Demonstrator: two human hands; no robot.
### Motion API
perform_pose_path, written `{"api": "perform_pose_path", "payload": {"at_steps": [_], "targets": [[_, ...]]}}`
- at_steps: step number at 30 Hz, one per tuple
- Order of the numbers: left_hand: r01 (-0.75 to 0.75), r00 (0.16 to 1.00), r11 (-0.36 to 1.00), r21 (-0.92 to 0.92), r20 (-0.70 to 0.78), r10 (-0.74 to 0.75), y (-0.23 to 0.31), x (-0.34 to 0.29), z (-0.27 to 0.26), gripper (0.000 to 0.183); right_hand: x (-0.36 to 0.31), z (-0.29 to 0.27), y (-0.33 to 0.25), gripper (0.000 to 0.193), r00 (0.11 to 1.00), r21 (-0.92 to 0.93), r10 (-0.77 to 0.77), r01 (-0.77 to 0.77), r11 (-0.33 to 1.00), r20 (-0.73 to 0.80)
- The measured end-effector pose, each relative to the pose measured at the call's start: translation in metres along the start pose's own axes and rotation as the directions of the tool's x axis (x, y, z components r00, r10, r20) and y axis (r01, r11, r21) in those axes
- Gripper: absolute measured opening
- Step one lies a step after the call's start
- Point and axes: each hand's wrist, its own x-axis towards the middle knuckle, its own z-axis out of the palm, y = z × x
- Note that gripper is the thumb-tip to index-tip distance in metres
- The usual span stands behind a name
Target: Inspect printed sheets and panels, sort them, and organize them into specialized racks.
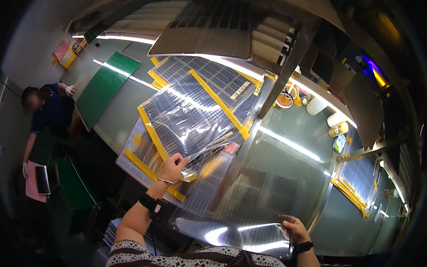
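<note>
In the head view, a long, glossy grey-green bench crosses the room at a slant under strip lighting, with a hanging panel over its far side.

The containers stand along the far right part: a round tub with something orange-brown inside, a white cylinder next to it, and farther right a yellow-labelled jar, its contents too small to tell. Far left, a yellow box sits near the wall with something pink at its top.

Left of the bench's middle, a clear film edged with yellow tape lies tilted over other patterned sheets, some corners overhanging those below. The left hand is at its near edge, fingers curled together; whether they pinch the film I cannot tell. The right hand pinches the right end of a glossy patterned sheet along the near edge, close to the person's body.

Room for moving runs over the bench between the film pile and a taped stack at the right. Far left, a co-worker in a dark top and white gloves stands beside a green board, one hand at a pink sheet.
</note>
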Motion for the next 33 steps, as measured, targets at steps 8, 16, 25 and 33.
{"api": "perform_pose_path", "payload": {"at_steps": [8, 16, 25, 33], "targets": [[-0.186, 0.982, 0.84, 0.509, 0.07, 0.175, -0.008, -0.016, -0.007, 0.015, 0.015, 0.006, 0.017, 0.024, 0.936, 0.193, -0.218, 0.276, 0.942, -0.276], [-0.251, 0.943, 0.809, 0.532, -0.053, 0.327, -0.001, -0.046, 0.008, 0.016, 0.028, 0.019, 0.029, 0.023, 0.884, 0.148, -0.315, 0.383, 0.912, -0.344], [-0.433, 0.796, 0.542, 0.72, 0.022, 0.605, -0.002, -0.06, 0.013, 0.013, 0.023, 0.048, 0.002, 0.026, 0.845, 0.006, -0.413, 0.442, 0.897, -0.34], [-0.437, 0.825, 0.505, 0.745, 0.107, 0.556, -0.001, -0.063, 0.015, 0.013, 0.015, 0.055, -0.01, 0.026, 0.812, -0.182, -0.491, 0.455, 0.871, -0.315]]}}
